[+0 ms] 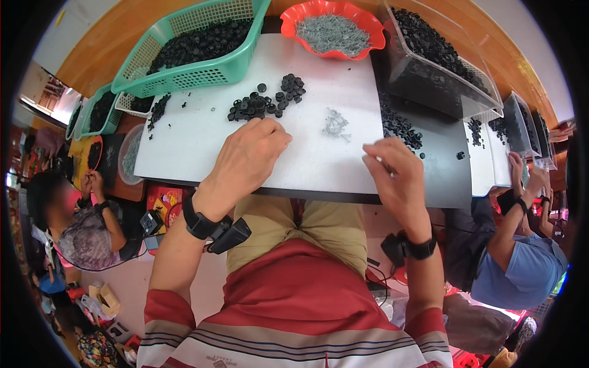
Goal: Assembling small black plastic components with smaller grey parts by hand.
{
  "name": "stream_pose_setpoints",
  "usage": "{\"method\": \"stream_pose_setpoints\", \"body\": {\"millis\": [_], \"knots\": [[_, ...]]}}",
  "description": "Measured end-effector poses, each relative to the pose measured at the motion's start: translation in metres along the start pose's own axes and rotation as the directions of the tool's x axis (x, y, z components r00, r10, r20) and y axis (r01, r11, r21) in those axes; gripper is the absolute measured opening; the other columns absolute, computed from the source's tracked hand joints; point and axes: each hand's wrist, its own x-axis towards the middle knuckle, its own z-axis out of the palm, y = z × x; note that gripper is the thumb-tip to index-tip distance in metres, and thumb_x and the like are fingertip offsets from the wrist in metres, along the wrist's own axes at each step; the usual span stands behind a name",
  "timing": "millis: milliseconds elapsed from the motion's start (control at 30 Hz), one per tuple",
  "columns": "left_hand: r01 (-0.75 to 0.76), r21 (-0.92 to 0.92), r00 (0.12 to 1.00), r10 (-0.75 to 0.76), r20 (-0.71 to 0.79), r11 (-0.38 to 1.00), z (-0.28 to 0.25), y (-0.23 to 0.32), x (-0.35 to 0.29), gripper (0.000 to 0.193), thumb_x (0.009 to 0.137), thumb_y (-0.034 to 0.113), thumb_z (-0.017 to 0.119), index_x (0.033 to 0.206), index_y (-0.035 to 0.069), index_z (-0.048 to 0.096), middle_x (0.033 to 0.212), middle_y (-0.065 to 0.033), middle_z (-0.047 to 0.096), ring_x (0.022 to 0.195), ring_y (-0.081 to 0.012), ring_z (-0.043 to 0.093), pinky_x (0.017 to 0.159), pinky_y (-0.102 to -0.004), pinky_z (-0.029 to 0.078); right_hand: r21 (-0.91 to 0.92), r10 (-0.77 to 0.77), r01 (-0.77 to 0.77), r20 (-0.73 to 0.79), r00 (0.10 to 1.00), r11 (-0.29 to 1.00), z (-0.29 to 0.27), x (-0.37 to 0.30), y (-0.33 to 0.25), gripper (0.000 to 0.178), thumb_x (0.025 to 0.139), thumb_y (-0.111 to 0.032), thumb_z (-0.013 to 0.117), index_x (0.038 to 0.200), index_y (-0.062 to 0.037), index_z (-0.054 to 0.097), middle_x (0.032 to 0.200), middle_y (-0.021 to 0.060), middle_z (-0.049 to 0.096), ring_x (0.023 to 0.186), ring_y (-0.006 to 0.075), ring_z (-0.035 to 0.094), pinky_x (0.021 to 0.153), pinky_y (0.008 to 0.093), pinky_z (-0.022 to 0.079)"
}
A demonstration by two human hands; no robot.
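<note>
My left hand [248, 156] is over the white work surface, just in front of a loose pile of round black plastic parts [250, 107]. Its fingers curl under the palm, so whatever they hold is hidden. At the front right edge of the surface is my right hand [396, 175], thumb and fingers drawn together. Something small may be between its fingertips, too little of it showing to name. Beyond that hand lies a small heap of thin silver screw-like pieces [336, 124]. A second cluster of black round parts [292, 88] sits behind the first pile.
At the back stand a green basket [178, 76] of black parts, a red scalloped bowl [288, 30] of silver pieces and a clear bin [429, 86] of black parts. Small black parts [399, 126] lie scattered on the right. Other people [521, 264] sit at both sides.
</note>
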Motion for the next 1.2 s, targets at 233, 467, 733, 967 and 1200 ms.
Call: {"method": "stream_pose_setpoints", "body": {"millis": [233,467,733,967,1200], "knots": [[0.006,-0.105,1.000,-0.008,-0.024,0.994,0.002,0.002,-0.004,0.011,0.084,0.001,0.069,0.095,0.003,0.070,0.096,-0.0092,0.064,0.087,-0.0299,0.064,0.075,-0.0391,0.053,-0.228,-0.103,0.115,0.063,0.993,0.967,0.017,0.030,0.024,0.016,0.084,-0.001,0.066,0.098,-0.0029,0.073,0.099,0.0093,0.070,0.083,0.0324,0.068,0.074,0.0381,0.054],[0.050,-0.183,0.998,-0.054,-0.018,0.982,0.003,-0.001,-0.004,0.013,0.085,0.002,0.069,0.098,0.003,0.071,0.097,-0.0106,0.064,0.087,-0.0311,0.064,0.076,-0.0386,0.053,-0.282,-0.037,0.080,0.154,0.987,0.956,0.024,0.038,0.027,0.017,0.086,-0.003,0.063,0.098,-0.0062,0.075,0.105,0.0087,0.073,0.087,0.0340,0.069,0.079,0.0411,0.055],[0.045,-0.162,0.999,-0.046,-0.002,0.986,0.004,-0.001,-0.002,0.012,0.087,0.004,0.068,0.098,0.001,0.070,0.097,-0.0120,0.066,0.090,-0.0319,0.065,0.078,-0.0389,0.053,-0.351,-0.042,0.101,0.172,0.984,0.931,0.025,0.036,0.022,0.010,0.087,-0.003,0.062,0.096,-0.0047,0.066,0.093,0.0135,0.071,0.082,0.0361,0.068,0.072,0.0434,0.053],[0.059,-0.321,0.995,-0.080,-0.054,0.945,0.000,0.013,-0.004,0.013,0.087,0.002,0.066,0.100,0.000,0.071,0.096,-0.0121,0.067,0.083,-0.0305,0.066,0.075,-0.0357,0.053,-0.256,0.109,-0.069,0.144,0.984,0.964,0.016,0.034,0.014,0.015,0.084,-0.005,0.068,0.095,-0.0053,0.058,0.073,0.0140,0.065,0.064,0.0335,0.063,0.060,0.0403,0.048],[0.287,-0.729,0.946,-0.302,0.116,0.621,0.004,0.021,-0.007,0.015,0.092,0.004,0.068,0.105,-0.002,0.073,0.097,-0.0058,0.070,0.082,-0.0122,0.066,0.073,-0.0270,0.053,0.211,0.089,-0.101,0.068,0.994,0.972,0.018,0.026,0.000,0.017,0.085,0.003,0.068,0.095,-0.0026,0.056,0.067,0.0027,0.059,0.054,0.0075,0.053,0.053,0.0246,0.040]]}}
